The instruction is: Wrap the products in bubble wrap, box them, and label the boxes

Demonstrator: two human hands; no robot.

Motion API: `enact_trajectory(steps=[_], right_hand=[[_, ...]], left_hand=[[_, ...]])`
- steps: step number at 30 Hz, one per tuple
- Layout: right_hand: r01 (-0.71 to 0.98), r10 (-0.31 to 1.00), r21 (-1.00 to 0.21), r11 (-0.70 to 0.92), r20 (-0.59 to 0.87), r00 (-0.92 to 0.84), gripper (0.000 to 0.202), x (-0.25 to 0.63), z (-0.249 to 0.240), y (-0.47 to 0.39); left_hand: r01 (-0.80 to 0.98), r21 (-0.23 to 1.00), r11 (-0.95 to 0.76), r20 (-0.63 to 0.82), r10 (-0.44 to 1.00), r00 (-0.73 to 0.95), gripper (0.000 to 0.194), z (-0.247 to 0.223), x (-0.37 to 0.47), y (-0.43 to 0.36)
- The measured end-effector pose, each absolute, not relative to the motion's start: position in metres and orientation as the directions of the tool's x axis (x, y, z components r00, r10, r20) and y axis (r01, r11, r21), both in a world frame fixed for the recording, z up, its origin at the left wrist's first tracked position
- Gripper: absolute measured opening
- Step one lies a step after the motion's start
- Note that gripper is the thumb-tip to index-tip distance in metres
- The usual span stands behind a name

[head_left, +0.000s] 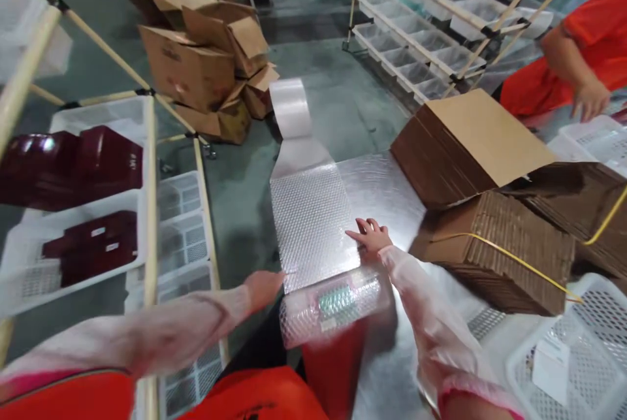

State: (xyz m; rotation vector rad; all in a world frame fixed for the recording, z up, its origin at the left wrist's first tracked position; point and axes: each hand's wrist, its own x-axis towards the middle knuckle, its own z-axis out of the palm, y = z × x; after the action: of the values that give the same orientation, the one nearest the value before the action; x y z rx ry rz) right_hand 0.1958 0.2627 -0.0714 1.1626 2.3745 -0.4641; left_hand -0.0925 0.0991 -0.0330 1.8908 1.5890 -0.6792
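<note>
A sheet of bubble wrap [313,217] runs from a roll [291,106] at the far end across the metal table toward me. At its near end lies a bundle [337,306] wrapped in bubble wrap, with pink and green showing through. My left hand [266,289] is closed at the sheet's left edge, just beside the bundle, its fingertips pinching the film. Over the sheet's right edge, beyond the bundle, my right hand [372,237] is open with fingers spread and holds nothing.
Stacked flat cardboard [509,250] under yellow straps and a white basket [578,348] stand at the right. A rack at the left carries bins with dark red items [108,240]. Open cartons [191,67] lie beyond. A co-worker's hand [591,96] is at the far right.
</note>
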Motion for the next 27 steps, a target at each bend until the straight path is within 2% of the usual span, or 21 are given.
enact_trajectory(steps=[2, 4, 7, 10, 12, 14, 15, 17, 18, 23, 27], right_hand=[[0.806, 0.651, -0.104, 0.582, -0.535, -0.539, 0.103, 0.195, -0.072, 0.263], [0.81, 0.648, -0.102, 0.577, -0.547, -0.531, 0.105, 0.193, -0.072, 0.264], [0.818, 0.654, -0.084, 0.569, -0.558, -0.511, 0.109, 0.191, -0.066, 0.264], [0.835, 0.714, -0.047, 0.548, -0.495, -0.496, 0.109, 0.188, -0.052, 0.256], [0.818, 0.724, -0.08, 0.569, -0.424, -0.545, 0.084, 0.181, -0.043, 0.247], [0.744, 0.629, -0.162, 0.649, -0.436, -0.643, 0.043, 0.169, -0.038, 0.236], [0.702, 0.561, -0.199, 0.684, -0.471, -0.68, 0.03, 0.162, -0.039, 0.232], [0.651, 0.467, -0.223, 0.725, -0.535, -0.704, 0.024, 0.148, -0.045, 0.227], [0.649, 0.461, -0.21, 0.731, -0.548, -0.698, 0.025, 0.142, -0.049, 0.226], [0.66, 0.483, -0.189, 0.727, -0.542, -0.688, 0.019, 0.138, -0.047, 0.216], [0.651, 0.498, -0.249, 0.717, -0.471, -0.728, 0.004, 0.147, -0.023, 0.19]], left_hand=[[0.997, 0.016, -0.074, -0.714, 0.698, 0.063, 0.03, -0.015, -0.129, 0.075], [0.999, -0.011, -0.042, -0.627, 0.779, 0.026, 0.037, -0.006, -0.137, 0.08], [0.994, 0.084, -0.07, -0.323, 0.942, 0.093, 0.048, -0.02, -0.104, 0.137], [0.981, 0.161, -0.106, -0.193, 0.972, 0.136, 0.051, -0.057, -0.057, 0.198], [0.976, 0.187, -0.114, -0.148, 0.979, 0.143, 0.052, -0.081, -0.04, 0.217], [0.974, 0.199, -0.11, -0.114, 0.984, 0.134, 0.051, -0.097, -0.036, 0.219], [0.974, 0.202, -0.101, -0.098, 0.988, 0.122, 0.051, -0.102, -0.037, 0.217], [0.976, 0.201, -0.081, -0.077, 0.992, 0.098, 0.049, -0.105, -0.044, 0.214], [0.977, 0.199, -0.074, -0.079, 0.993, 0.091, 0.049, -0.104, -0.047, 0.215], [0.977, 0.184, -0.111, -0.118, 0.984, 0.134, 0.044, -0.087, -0.047, 0.215], [0.984, 0.112, -0.14, -0.096, 0.984, 0.151, 0.042, -0.091, -0.058, 0.202]])
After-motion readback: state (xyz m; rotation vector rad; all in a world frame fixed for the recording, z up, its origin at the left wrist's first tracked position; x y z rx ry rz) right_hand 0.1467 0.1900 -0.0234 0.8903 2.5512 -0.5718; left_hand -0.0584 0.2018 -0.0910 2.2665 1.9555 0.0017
